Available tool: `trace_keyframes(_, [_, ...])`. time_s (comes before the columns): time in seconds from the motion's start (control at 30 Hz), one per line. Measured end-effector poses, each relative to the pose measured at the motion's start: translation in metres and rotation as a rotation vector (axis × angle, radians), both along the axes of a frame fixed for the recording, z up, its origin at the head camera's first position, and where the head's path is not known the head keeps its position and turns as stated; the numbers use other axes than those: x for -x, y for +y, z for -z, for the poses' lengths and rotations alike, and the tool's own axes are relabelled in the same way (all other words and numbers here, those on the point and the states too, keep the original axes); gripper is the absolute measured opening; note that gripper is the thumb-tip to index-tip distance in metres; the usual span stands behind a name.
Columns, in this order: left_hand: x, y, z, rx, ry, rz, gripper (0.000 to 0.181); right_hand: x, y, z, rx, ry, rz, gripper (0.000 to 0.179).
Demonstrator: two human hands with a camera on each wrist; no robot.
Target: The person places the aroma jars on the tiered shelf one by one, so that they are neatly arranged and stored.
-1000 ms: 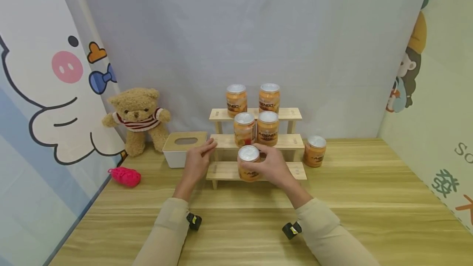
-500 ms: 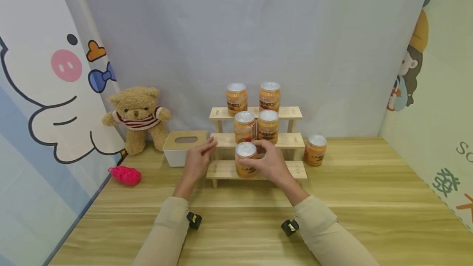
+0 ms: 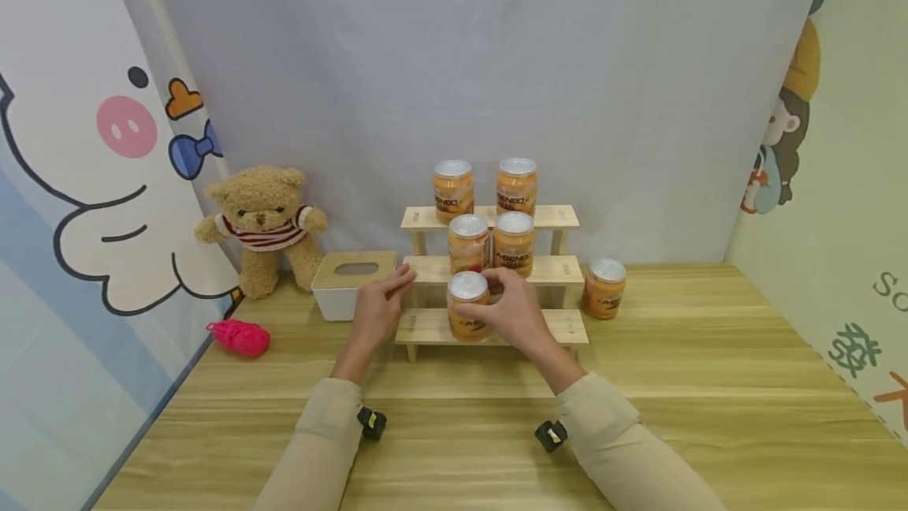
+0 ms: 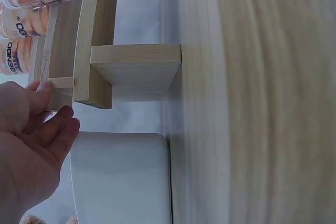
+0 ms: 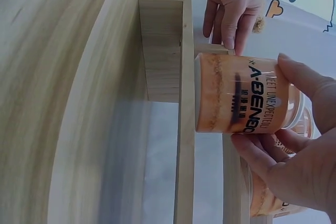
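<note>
My right hand grips an orange can with a silver lid, thumb on one side and fingers on the other. The can is upright, its base right at the lowest step of a three-step wooden display rack. At the rack's left end, my left hand pinches the middle step between thumb and forefinger; the other fingers hang loose, as the left wrist view shows. Two matching cans stand side by side on the middle step, and two more stand apart on the top step.
Right of the rack, another orange can stands on the wooden table. A white tissue box with a wooden lid sits just left of it. Farther left are a teddy bear and pink yarn. A grey curtain hangs behind.
My right hand has carried the can slightly left and back over the lowest step. My left hand has stayed at the middle step's end.
</note>
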State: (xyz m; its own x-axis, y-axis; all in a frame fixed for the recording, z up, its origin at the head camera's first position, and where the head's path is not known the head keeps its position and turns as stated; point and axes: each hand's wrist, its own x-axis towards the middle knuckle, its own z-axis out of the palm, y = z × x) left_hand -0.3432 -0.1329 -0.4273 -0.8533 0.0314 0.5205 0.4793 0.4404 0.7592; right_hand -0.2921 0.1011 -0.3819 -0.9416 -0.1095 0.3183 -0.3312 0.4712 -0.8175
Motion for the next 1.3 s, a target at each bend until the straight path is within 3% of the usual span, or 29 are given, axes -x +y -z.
trace_keyframes(0.37, [0.000,0.001,0.000,0.017,0.019,-0.004,0.022,-0.001,-0.001,0.002,-0.025,0.053,-0.006,0.070])
trace_keyframes(0.67, [0.000,0.001,-0.001,0.027,0.032,-0.001,0.022,-0.020,0.010,-0.001,-0.085,0.027,0.020,0.072])
trace_keyframes(0.97, [-0.001,0.000,-0.002,0.025,0.038,0.001,0.021,-0.029,0.040,-0.016,-0.093,0.022,0.057,0.063])
trace_keyframes(1.17, [0.000,-0.001,0.001,0.025,0.042,0.000,0.021,-0.026,0.064,-0.022,-0.127,0.033,0.111,0.056])
trace_keyframes(1.3, [0.000,-0.001,0.001,0.024,0.043,0.001,0.022,-0.020,0.082,-0.024,-0.086,0.017,0.168,0.057])
